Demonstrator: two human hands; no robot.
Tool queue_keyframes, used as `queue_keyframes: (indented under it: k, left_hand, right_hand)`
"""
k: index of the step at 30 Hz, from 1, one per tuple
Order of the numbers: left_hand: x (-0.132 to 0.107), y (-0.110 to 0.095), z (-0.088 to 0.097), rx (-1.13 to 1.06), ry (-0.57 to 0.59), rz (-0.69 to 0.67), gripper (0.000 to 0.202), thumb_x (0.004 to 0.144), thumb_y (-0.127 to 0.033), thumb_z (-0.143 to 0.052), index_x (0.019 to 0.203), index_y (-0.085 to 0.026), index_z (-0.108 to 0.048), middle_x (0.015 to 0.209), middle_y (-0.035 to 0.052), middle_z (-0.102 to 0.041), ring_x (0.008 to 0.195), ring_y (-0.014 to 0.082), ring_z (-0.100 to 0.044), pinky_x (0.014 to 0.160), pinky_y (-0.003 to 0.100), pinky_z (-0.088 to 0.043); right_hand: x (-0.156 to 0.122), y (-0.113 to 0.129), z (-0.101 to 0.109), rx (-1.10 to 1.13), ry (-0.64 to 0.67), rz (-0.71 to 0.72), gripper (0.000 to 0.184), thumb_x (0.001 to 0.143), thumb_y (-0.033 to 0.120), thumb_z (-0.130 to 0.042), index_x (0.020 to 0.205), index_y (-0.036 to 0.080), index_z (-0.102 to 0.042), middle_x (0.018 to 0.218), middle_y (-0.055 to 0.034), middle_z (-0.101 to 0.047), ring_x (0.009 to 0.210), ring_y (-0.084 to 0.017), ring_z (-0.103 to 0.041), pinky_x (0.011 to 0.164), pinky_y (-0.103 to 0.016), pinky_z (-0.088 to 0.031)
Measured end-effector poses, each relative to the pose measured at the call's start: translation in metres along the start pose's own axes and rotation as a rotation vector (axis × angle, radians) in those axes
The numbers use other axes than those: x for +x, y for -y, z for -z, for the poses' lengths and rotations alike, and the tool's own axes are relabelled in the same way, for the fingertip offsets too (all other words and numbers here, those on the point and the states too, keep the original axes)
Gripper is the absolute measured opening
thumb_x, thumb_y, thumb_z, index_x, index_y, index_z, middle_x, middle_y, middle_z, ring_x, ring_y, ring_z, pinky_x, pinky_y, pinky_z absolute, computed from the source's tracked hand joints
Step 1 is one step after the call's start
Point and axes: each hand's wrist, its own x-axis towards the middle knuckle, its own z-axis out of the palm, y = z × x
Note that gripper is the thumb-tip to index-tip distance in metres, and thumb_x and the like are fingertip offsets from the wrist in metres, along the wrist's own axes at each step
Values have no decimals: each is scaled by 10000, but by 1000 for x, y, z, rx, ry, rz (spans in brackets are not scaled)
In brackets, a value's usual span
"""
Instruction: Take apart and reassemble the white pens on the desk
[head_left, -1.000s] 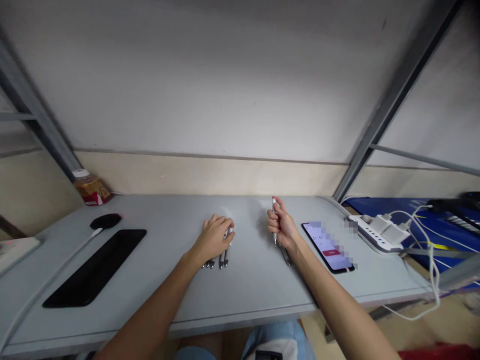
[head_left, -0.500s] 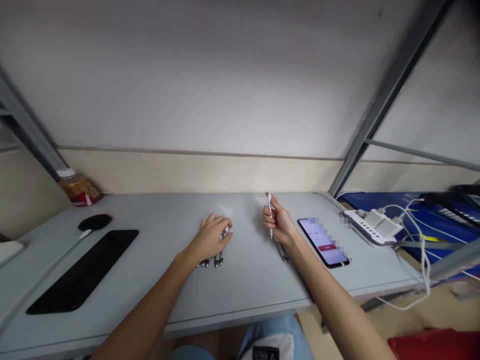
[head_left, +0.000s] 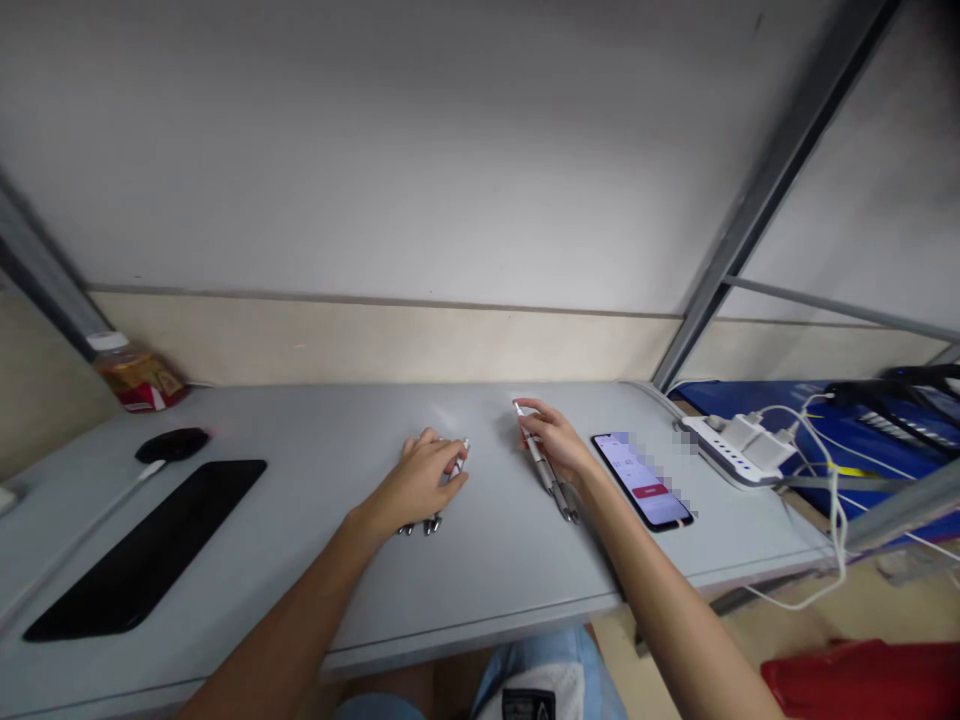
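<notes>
My right hand (head_left: 556, 442) has its fingers on the upper part of a white-and-grey pen (head_left: 534, 450), which slants low over the desk. Beside and below that pen lie other grey pens (head_left: 561, 498), partly covered by the hand. My left hand (head_left: 429, 474) is closed around another pen (head_left: 466, 445), with only its light end showing past the fingers. Under the left palm, several pens lie on the desk, their metal tips (head_left: 431, 525) poking out toward me and the rest hidden.
A phone (head_left: 641, 480) with a lit screen lies right of my right hand. Farther right is a power strip (head_left: 731, 450) with white plugs and cables. On the left are a black slab (head_left: 150, 550), a round black charger (head_left: 172, 444) and a bottle (head_left: 139, 372). A grey desk (head_left: 480, 580) carries them.
The pen in my right hand has gone from upright to slanting down beside the other pens, and the fingers have loosened. The pen in my left hand has turned outward. The view has shifted slightly.
</notes>
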Motion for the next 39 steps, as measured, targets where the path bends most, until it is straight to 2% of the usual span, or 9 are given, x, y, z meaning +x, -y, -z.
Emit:
queue_keyframes:
  k: [5, 10, 14, 19, 23, 27, 34, 37, 39]
  left_hand:
    - [-1, -2, 0, 21, 20, -27, 98, 860, -291, -517, 851, -234, -597, 733, -2, -595, 869, 202, -469, 790, 342, -300]
    - [0, -2, 0, 30, 25, -48, 124, 869, -287, -506, 848, -241, -620, 749, 5, -616, 880, 208, -467, 798, 353, -294]
    - [1, -1, 0, 31, 24, -47, 126, 869, -291, -507, 849, -238, -620, 758, 6, -619, 891, 210, -473, 786, 345, -291]
    - [1, 0, -1, 23, 35, -50, 134, 865, -294, -509, 860, -235, -630, 770, 11, -624, 902, 214, -475, 782, 344, -284]
    - [1, 1, -2, 19, 30, -50, 131, 865, -293, -506, 843, -233, -621, 765, 9, -618, 894, 209, -472, 788, 345, -282]
    - [2, 2, -2, 25, 41, -42, 121, 859, -292, -508, 849, -237, -616, 761, 3, -611, 896, 206, -477, 796, 348, -282]
    - [4, 8, -14, 44, 9, 13, 131, 799, -242, -535, 907, -247, -610, 701, -2, -587, 865, 213, -496, 786, 349, -307]
    - [5, 6, -16, 51, -30, 28, 206, 785, -205, -520, 964, -256, -607, 714, -3, -593, 857, 216, -508, 802, 365, -325]
    - [6, 3, -14, 28, -47, 32, 223, 781, -201, -520, 980, -255, -605, 715, -7, -604, 841, 212, -518, 809, 368, -339]
  right_hand:
    - [5, -7, 6, -458, -103, 135, 244, 741, 331, -601, 909, 162, -653, 715, 12, -574, 604, -113, -478, 594, -243, -362]
    - [2, -8, 7, -961, -214, 84, 230, 704, 360, -681, 848, 181, -672, 858, -58, -627, 843, -210, -521, 743, -316, -350]
    - [-1, -9, 5, -1157, -196, 9, 273, 722, 395, -690, 913, 200, -678, 1041, -114, -597, 1030, -291, -463, 818, -380, -331]
    - [-1, -9, 7, -1104, -182, 10, 557, 698, 388, -716, 1208, 233, -555, 1149, -117, -542, 1068, -282, -457, 844, -375, -357]
    - [0, -10, 10, -1102, -136, -5, 331, 770, 373, -645, 1066, 225, -641, 1089, -107, -565, 1051, -270, -482, 845, -363, -372]
    - [2, -13, 15, -1067, -121, 32, 294, 730, 289, -674, 1015, 216, -669, 1037, -91, -586, 1024, -251, -504, 833, -340, -390]
    - [14, -12, 23, -822, -377, 305, 187, 788, 274, -594, 936, 182, -660, 928, -65, -591, 909, -203, -533, 860, -339, -403]
    - [12, -10, 18, -795, -357, 399, 147, 800, 228, -579, 917, 180, -655, 918, -63, -595, 913, -202, -531, 864, -343, -403]
    - [6, -8, 9, -801, -253, 474, 174, 821, 215, -570, 972, 194, -655, 975, -66, -601, 950, -202, -523, 878, -349, -399]
